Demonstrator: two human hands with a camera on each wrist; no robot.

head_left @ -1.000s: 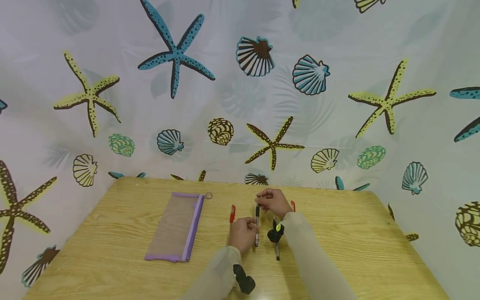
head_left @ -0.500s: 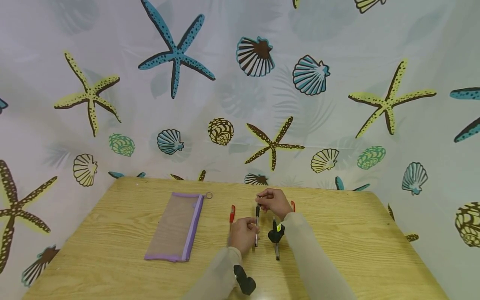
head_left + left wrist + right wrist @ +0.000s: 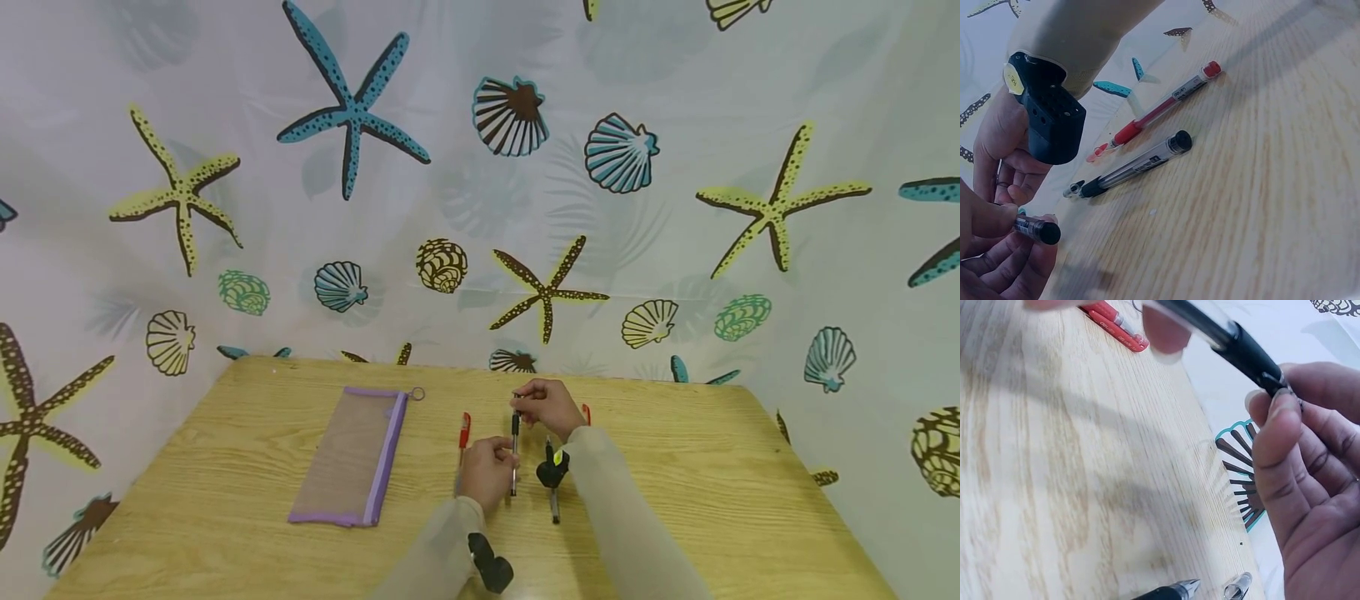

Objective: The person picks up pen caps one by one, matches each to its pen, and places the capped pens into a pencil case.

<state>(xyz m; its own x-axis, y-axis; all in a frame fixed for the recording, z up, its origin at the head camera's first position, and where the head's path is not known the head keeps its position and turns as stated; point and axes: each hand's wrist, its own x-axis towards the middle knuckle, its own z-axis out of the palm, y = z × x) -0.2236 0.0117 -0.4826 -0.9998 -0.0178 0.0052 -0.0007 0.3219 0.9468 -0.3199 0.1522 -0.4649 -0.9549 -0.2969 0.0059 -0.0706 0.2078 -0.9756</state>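
Observation:
A black pen (image 3: 515, 425) is held raised between both hands, tip end away from the body. My left hand (image 3: 487, 473) grips its barrel near the black end plug, plainly seen in the left wrist view. At the tip end, my right hand (image 3: 551, 408) pinches the pen between thumb and fingers, which hide the very tip in the right wrist view. Beneath the right wrist a second black pen (image 3: 1138, 164) lies on the table, its bare metal point (image 3: 1190, 587) beside a clear cap (image 3: 1238, 587). Farther right lies a red pen (image 3: 1163, 109).
Left of the hands, another red pen (image 3: 465, 429) lies on the wooden table (image 3: 712, 483), partly behind the left hand. A mesh pouch with purple edging (image 3: 386, 462) and a zip ring (image 3: 417, 393) lies farther left. A shell-patterned curtain (image 3: 480, 200) surrounds the table.

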